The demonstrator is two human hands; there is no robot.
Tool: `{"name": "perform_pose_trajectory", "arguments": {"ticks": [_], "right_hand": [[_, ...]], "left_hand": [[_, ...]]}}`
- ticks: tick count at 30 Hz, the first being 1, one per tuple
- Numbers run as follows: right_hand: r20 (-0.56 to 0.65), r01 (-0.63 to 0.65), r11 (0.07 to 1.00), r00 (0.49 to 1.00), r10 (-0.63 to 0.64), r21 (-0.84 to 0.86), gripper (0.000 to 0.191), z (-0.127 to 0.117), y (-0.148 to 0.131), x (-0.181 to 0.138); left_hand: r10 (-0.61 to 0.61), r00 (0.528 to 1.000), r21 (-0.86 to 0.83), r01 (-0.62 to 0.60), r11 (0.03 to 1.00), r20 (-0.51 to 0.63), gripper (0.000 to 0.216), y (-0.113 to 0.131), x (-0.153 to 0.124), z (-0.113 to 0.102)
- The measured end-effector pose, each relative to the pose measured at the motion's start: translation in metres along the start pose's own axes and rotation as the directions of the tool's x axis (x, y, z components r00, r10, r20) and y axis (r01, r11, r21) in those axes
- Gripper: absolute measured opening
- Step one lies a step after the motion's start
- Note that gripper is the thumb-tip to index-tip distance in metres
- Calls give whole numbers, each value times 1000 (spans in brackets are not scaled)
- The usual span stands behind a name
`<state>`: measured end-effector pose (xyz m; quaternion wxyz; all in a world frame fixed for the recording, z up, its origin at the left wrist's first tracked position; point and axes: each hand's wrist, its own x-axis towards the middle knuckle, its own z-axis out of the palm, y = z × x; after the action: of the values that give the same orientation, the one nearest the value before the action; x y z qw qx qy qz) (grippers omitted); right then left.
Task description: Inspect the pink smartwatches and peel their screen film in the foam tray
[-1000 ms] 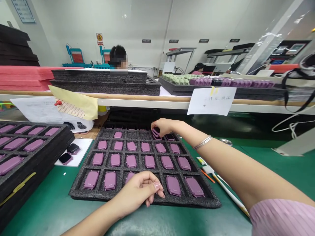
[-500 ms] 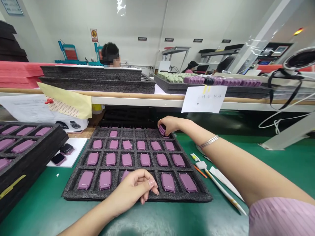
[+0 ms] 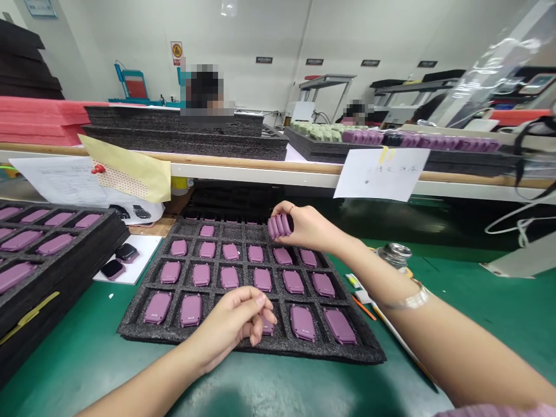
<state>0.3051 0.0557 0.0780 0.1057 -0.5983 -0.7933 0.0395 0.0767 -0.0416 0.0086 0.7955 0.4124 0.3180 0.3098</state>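
The right hand [image 3: 310,227] grips a stack of purple watches [image 3: 280,226] above the foam tray [image 3: 130,330]; the left hand [image 3: 232,327] curls closed over it.

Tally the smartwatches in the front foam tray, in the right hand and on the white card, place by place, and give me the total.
In the front foam tray, mauve smartwatches: 18
In the right hand, stacked mauve smartwatches: 3
On the white card, dark-faced smartwatches: 2
Total: 23

Electronics factory floor, green workbench [image 3: 456,313], foam trays [image 3: 134,313]
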Motion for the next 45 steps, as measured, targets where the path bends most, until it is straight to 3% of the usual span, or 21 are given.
{"name": "perform_pose_trajectory", "arguments": {"ticks": [4, 6, 8, 12, 16, 28, 40, 45], "right_hand": [[-177, 235, 938, 965, -194, 254, 54, 21, -55, -43], [-359, 438, 783, 886, -294, 441, 54, 38, -70, -59], [-477, 537, 657, 829, -293, 529, 53, 55, -76, -67], [-492, 545, 583, 829, -266, 602, 63, 74, -73, -68], [-511, 567, 544, 816, -270, 618, 71, 78, -68, -69], [-532, 553, 566, 817, -224, 611, 88, 81, -67, -74], [-530, 573, 550, 808, -257, 607, 85, 82, -68, -73], [-540, 596, 552, 792, -285, 583, 86, 80, -68, -72]], "left_hand": [[42, 992, -246, -69, 967, -116, 46, 5, 2, -1], [102, 986, -280, -136, 950, -132, 49, 7, 2, -1], [148, 979, -270, -181, 946, -138, 53, 8, 1, 0], [140, 975, -193, -173, 966, -175, 64, 6, 0, 1], [115, 979, -137, -139, 981, -170, 68, 3, 0, -1], [85, 991, -127, -98, 987, -103, 69, 6, -1, 2], [101, 987, -149, -118, 982, -122, 54, 5, -1, 0], [126, 989, -114, -135, 984, -83, 59, 7, -3, -1]]}}
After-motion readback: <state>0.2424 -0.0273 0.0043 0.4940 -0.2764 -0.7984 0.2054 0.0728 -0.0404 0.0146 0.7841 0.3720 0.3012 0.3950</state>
